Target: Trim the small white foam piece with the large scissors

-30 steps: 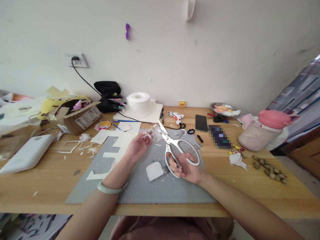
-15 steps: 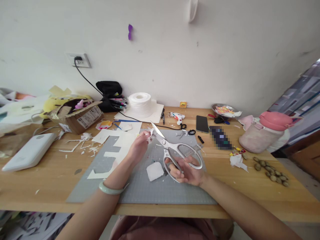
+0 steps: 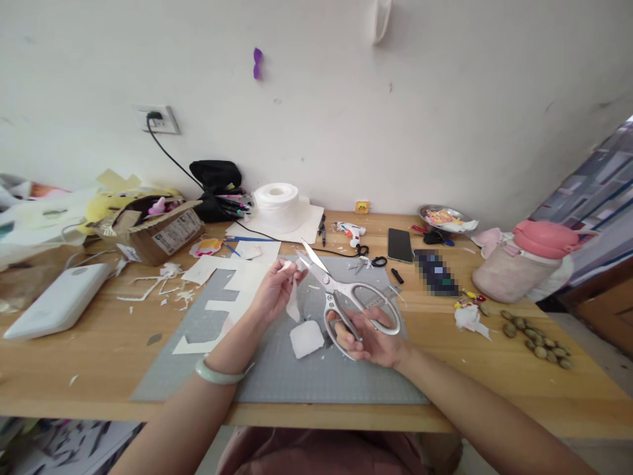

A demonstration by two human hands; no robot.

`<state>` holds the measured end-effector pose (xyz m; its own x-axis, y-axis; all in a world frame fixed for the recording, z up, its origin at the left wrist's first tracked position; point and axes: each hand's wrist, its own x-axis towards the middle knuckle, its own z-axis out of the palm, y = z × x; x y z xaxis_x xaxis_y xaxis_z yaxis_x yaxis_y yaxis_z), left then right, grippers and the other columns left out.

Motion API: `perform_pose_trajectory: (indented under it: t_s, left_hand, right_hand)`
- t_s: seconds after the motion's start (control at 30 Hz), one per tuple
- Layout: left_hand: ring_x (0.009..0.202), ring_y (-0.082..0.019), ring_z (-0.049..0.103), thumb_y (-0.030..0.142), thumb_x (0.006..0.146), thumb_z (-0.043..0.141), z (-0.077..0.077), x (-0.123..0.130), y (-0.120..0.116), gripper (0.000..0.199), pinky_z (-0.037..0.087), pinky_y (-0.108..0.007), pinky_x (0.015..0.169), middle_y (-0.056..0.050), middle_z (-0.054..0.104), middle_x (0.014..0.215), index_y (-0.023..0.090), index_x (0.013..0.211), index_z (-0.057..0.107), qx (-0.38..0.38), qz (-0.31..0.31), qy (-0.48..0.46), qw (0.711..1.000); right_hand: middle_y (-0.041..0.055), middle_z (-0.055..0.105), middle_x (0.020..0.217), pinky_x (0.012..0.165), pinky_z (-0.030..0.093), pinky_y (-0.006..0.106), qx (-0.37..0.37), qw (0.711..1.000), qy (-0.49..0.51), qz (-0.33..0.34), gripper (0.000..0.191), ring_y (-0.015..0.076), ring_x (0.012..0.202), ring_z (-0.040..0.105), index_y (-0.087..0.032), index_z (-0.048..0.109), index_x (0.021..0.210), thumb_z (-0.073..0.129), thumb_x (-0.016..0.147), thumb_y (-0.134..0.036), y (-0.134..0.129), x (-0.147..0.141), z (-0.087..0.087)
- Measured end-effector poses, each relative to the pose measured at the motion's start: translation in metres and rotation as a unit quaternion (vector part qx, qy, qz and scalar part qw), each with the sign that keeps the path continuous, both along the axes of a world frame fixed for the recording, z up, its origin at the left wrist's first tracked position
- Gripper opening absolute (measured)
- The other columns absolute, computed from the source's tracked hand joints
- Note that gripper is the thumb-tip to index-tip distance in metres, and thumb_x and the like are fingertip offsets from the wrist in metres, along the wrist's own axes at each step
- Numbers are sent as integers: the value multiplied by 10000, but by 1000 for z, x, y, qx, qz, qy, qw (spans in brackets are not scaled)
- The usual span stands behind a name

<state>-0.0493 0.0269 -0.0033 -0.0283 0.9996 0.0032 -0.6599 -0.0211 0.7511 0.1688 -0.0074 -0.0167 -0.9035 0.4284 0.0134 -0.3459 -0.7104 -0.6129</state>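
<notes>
My left hand (image 3: 275, 288) pinches a thin strip of white tissue (image 3: 293, 303), which dangles below the fingertips. Large silver scissors (image 3: 341, 285) are in my right hand (image 3: 373, 336), with fingers through the handle loops. Their blades are slightly parted and point up and left, the tips right beside the pinched tissue. Below them, a white rounded square pad (image 3: 306, 339) lies on the grey cutting mat (image 3: 277, 382). Cut white paper (image 3: 237, 303) lies partly behind my left forearm.
A white roll (image 3: 275, 210) stands at the back near a black pencil case (image 3: 217, 191). Left are a cardboard box (image 3: 153, 231) and a white power bank (image 3: 59, 300). A glue gun (image 3: 352, 231), a phone (image 3: 399, 245) and a pink-lidded jug (image 3: 527, 260) sit to the right.
The tissue in my left hand now hangs down as a longer strip, and the left fingers have turned slightly. The scissor blades have opened a little; my right hand stays in place.
</notes>
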Motion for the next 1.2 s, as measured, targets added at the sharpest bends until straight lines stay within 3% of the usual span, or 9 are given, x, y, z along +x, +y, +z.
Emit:
perform_pose_trajectory:
  t_s: [0.17,0.37,0.53,0.63,0.7,0.9,1.0,1.1,1.2]
  left_hand:
    - [626,-100,609,104,686,659,-5,-11,8,224,478,-221,698,68,565,561,214,760,478,-52,121,-8,991]
    - [626,-92,629,87,727,606,1,-11,9,142,458,-187,630,31,620,683,191,760,516,-84,161,5,983]
    - [656,-169,642,221,753,625,0,-5,5,87,442,-249,648,-21,693,739,185,827,598,-16,142,254,957]
    - [655,-186,603,259,747,634,-5,-4,3,103,405,-243,628,-23,680,646,190,670,630,21,111,390,914]
    - [682,-195,583,257,738,643,-7,-4,3,133,387,-237,622,-16,668,628,197,621,649,24,108,420,901]
    - [849,-193,577,198,723,659,-8,-3,5,72,386,-214,689,-14,702,817,238,759,709,-20,161,319,934]
    - [711,-175,563,222,735,652,-5,-3,4,56,382,-217,627,-8,672,694,219,705,698,-27,151,302,941]
    - [506,-131,455,240,755,631,-3,-2,2,221,343,-218,513,26,530,489,191,540,612,-36,161,304,938]
    - [425,-100,396,239,820,549,-3,-1,3,284,339,-208,469,46,458,442,182,543,567,-88,151,215,961]
  right_hand:
    - [-9,460,677,389,218,170,0,1000,-1,-13,529,63,522,323,-103,536,1074,597,725,-496,1,0,0]
    - [-6,465,670,391,223,173,-6,1000,-12,-23,492,64,519,327,-97,541,1057,581,737,-467,0,-1,3]
    - [-9,464,668,392,229,174,-9,999,-16,-31,476,68,518,327,-110,536,1054,575,736,-461,1,-1,2]
    - [-9,466,670,391,231,173,-7,999,-14,-37,469,69,518,329,-110,541,1053,560,740,-459,1,-1,2]
    - [-9,467,669,391,232,172,-8,999,-12,-41,462,69,517,327,-105,544,1053,547,746,-451,1,-1,2]
    - [-10,466,645,389,229,178,-6,999,-14,-51,455,70,510,327,-94,549,1039,543,749,-445,1,-1,4]
    - [-7,480,653,385,221,177,-8,999,-29,-38,469,65,499,333,-102,545,1037,556,741,-466,1,0,3]
    - [-6,495,663,389,219,175,-4,998,-57,-6,471,62,493,343,-120,545,1022,561,735,-492,1,-1,2]
    - [-13,493,641,389,225,176,-2,997,-75,18,460,63,490,354,-118,553,992,569,724,-492,1,-2,1]
